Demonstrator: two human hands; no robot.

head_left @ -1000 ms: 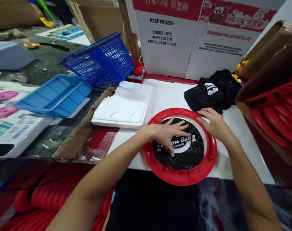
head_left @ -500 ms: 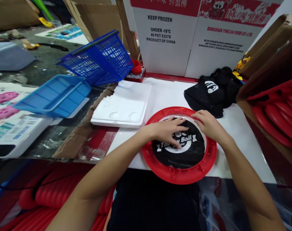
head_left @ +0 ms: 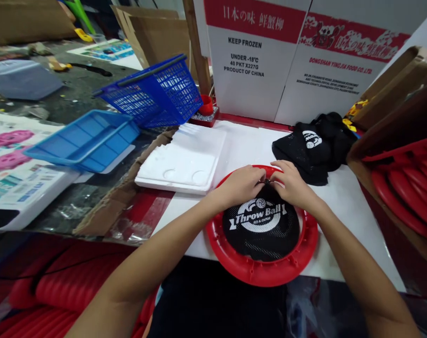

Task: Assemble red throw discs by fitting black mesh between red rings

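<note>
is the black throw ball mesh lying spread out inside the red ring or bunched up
Spread out. The black mesh lies flat inside the red ring, logo readable, while the left hand and right hand pinch its far edge.

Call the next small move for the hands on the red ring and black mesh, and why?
Probably hook the pinched far edge of the black mesh onto the red ring there. Left hand and right hand meet at that rim, fingertips gripping the mesh edge, while the printed middle lies flat inside the ring.

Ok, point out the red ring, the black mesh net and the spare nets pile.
red ring [head_left: 262,274], head view, near rim.
black mesh net [head_left: 260,234], head view, below the logo.
spare nets pile [head_left: 314,148], head view, top net.
</note>
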